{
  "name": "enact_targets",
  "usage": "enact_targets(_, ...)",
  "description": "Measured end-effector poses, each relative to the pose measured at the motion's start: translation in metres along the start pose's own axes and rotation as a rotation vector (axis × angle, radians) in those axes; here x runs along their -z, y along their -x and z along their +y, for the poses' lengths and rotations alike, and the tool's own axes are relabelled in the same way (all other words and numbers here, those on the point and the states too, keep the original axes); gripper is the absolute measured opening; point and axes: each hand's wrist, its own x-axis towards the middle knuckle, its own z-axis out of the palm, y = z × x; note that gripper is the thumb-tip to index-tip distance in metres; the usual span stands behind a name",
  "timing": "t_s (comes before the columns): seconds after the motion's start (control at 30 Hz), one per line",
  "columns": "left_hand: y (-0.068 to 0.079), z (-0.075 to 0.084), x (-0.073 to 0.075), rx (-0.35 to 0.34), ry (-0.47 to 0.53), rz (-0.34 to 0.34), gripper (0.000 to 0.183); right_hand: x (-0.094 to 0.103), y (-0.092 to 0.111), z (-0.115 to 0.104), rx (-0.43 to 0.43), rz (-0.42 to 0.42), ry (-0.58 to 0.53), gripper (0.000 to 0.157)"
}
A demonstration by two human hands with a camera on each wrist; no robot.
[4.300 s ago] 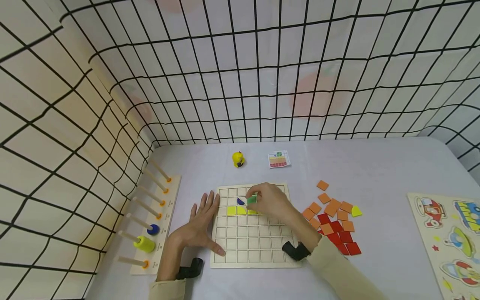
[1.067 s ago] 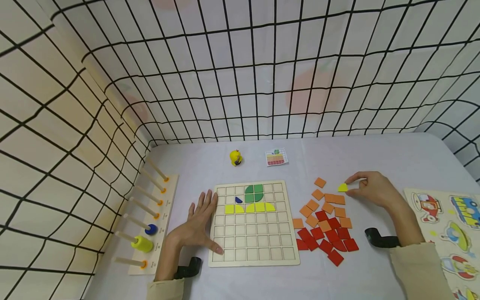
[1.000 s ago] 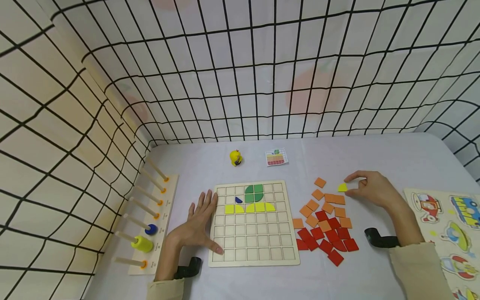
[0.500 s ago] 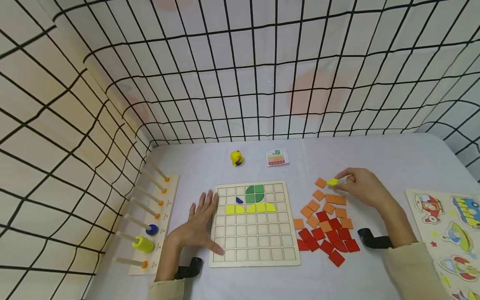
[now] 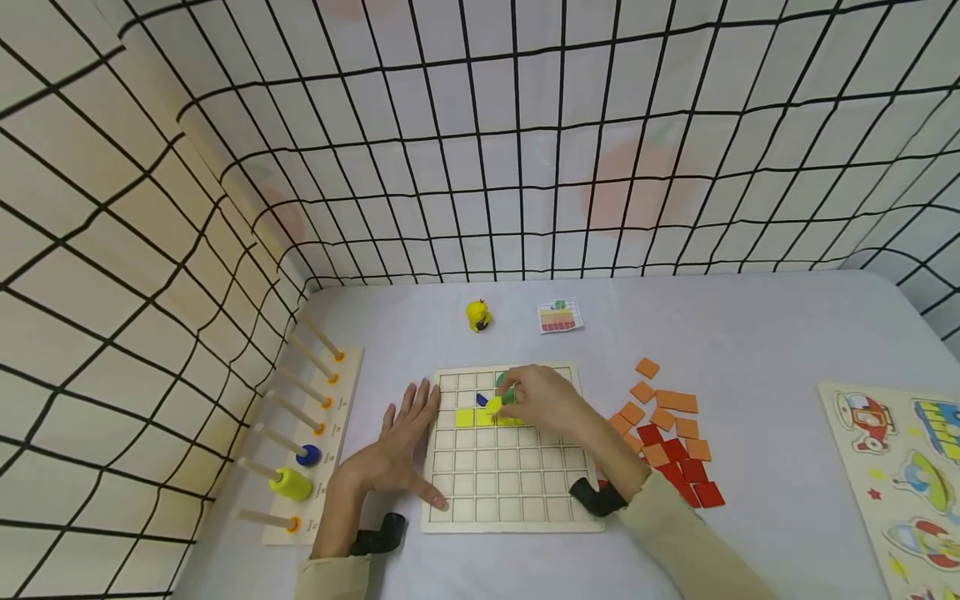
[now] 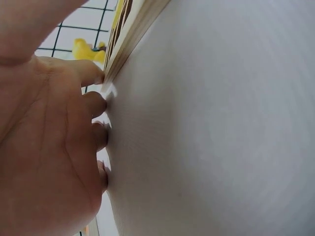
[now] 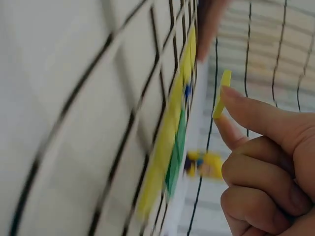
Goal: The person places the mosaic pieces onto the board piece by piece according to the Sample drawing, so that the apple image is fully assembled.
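Observation:
My right hand [image 5: 546,398] pinches a small yellow tile [image 7: 223,93] between thumb and forefinger, just above the wooden grid board [image 5: 510,500]. In the head view that tile overlaps the row of yellow tiles [image 5: 465,417] set in the board. Beside it lies a dark blue piece [image 5: 482,400], and green tiles [image 5: 501,379] are partly hidden behind the right hand. My left hand [image 5: 393,458] lies spread at the board's left edge, with its thumb over the lower left corner. In the left wrist view a fingertip touches the board's side [image 6: 133,39].
Loose orange tiles [image 5: 677,402] and red tiles [image 5: 693,471] lie right of the board. A peg stand [image 5: 330,467] is at the left, a picture puzzle board [image 5: 847,467] at the far right. Behind sit a yellow chick figure [image 5: 477,316] and a pattern card [image 5: 560,317]. Black wire mesh surrounds the table.
My right hand has carried the yellow tile left, from beside the loose orange tiles to over the board. The left hand keeps its place. The green tiles seen earlier are now partly covered.

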Motion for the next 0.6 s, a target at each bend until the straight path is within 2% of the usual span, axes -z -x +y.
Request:
enact_targets(0.13, -0.001, -0.001, 0.0, -0.009, 0.004, -0.009, 0.159, -0.024, -0.014, -0.018, 0.03, 0.002, 0.018, 0.024)
enact_targets(0.27, -0.001, -0.001, 0.001, -0.017, 0.009, -0.018, 0.158, -0.039, -0.025, -0.025, 0.055, 0.017, 0.063, 0.023)
enact_targets(0.6, 0.0, 0.0, 0.002, -0.022, 0.021, -0.012, 0.158, -0.058, -0.035, -0.037, 0.022, -0.002, 0.131, 0.023)
